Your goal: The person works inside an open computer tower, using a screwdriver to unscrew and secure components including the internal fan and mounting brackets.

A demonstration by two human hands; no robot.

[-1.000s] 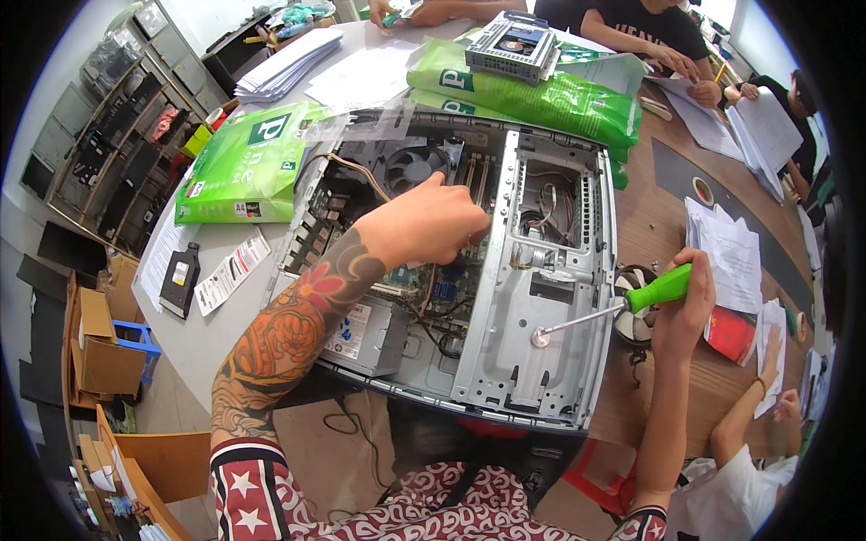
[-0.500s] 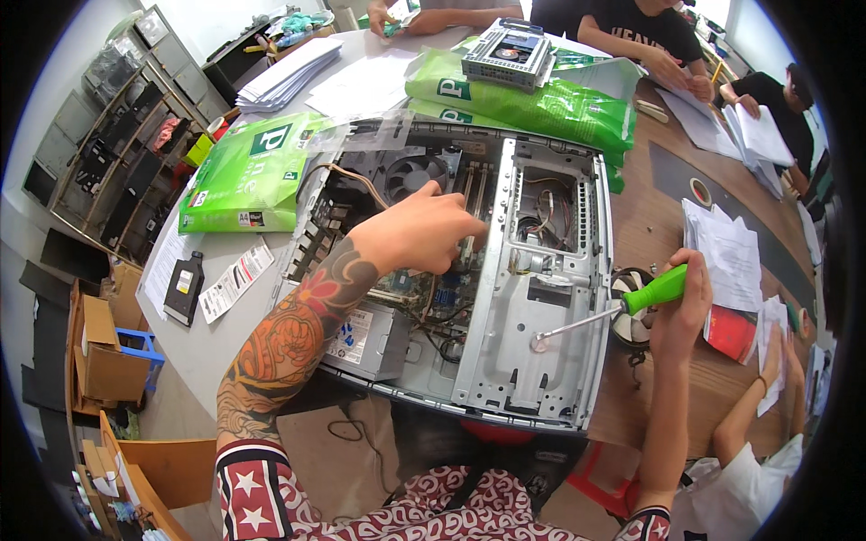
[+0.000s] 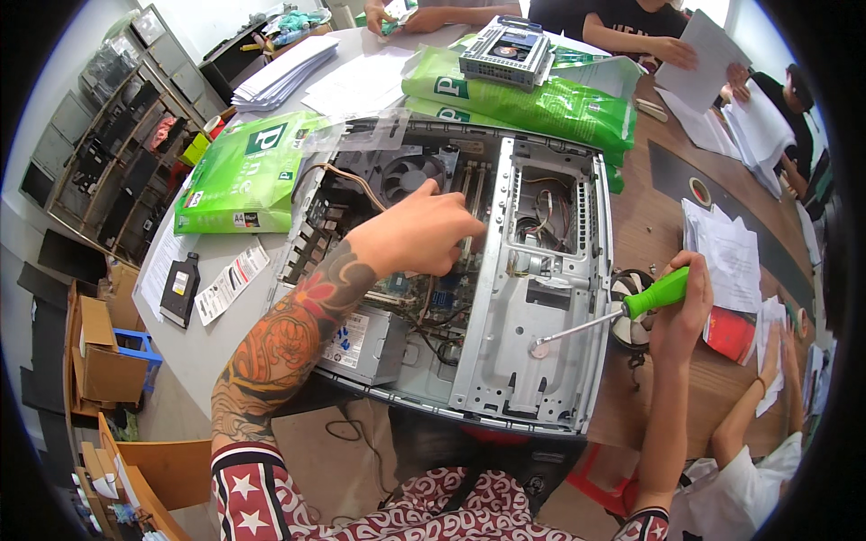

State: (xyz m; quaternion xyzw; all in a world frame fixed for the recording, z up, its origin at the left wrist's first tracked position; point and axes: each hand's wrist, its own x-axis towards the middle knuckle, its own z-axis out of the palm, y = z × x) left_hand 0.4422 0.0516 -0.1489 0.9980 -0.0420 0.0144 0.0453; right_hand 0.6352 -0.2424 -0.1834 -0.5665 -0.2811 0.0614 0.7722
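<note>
An opened desktop computer case (image 3: 492, 334) lies flat before me, its inside exposed. My left hand (image 3: 428, 233) reaches in over the memory slots (image 3: 471, 194), beside the black fan (image 3: 406, 178). Its fingers are curled downward and closed; the tips, and anything between them, are hidden. A screwdriver (image 3: 656, 292) with a green handle is gripped in my right hand (image 3: 683, 307). The shaft slants left, and its tip is over the metal drive-bay plate (image 3: 505, 361) on the right side of the case. At the lower left of the case sits the power supply (image 3: 365, 347).
Green paper packs (image 3: 239, 176) lie left of and behind the case; a metal drive cage (image 3: 507, 52) rests on the rear ones. A round cooling fan (image 3: 629, 307) sits right of the case. A black toner bottle (image 3: 180, 290) lies left. Other people handle papers around the table.
Both my hands and the screwdriver stay almost in place. At the back right, another person has lifted a sheet of paper. The view has shifted slightly.
</note>
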